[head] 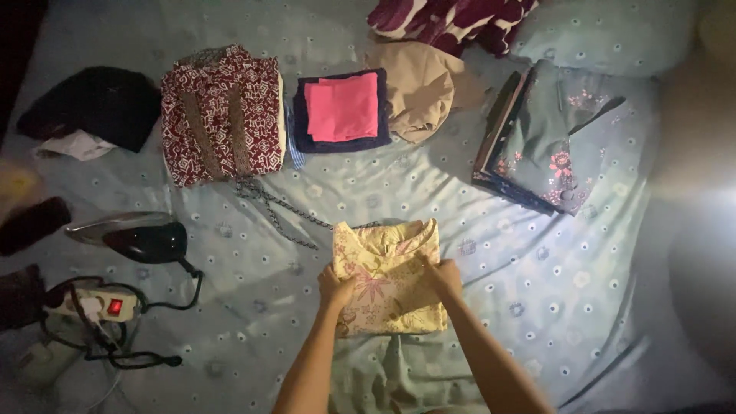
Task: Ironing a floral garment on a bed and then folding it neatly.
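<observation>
On the far left of the bed, I see a black cloth (100, 103) lying on a white one (77, 144). Below them rests a dark iron (142, 238), and its black cord (188, 287) runs down to a white power strip (96, 305) with a red lit switch. Next comes a folded red and white patterned shirt (222, 111). A thin patterned string (280, 211) trails from under it across the pale blue dotted sheet (537, 291). Then I see a pink cloth (343, 107) stacked on a dark blue one (300, 115), and a tan garment (422, 88) just beside them.

Near the middle, closer to me, lies the folded yellow flowered garment (389, 280). My left hand (336, 290) is curled around its left edge, fingers pinching the cloth. My right hand (443, 276) grips its right edge the same way, fingers pressed onto the fabric. Both hands touch it, one on each side.

Farther right sits a stack of grey-blue flowered clothes (548, 142). Up top I see a dark red and white cloth (448, 19) and a pale blue pillow (606, 34).
</observation>
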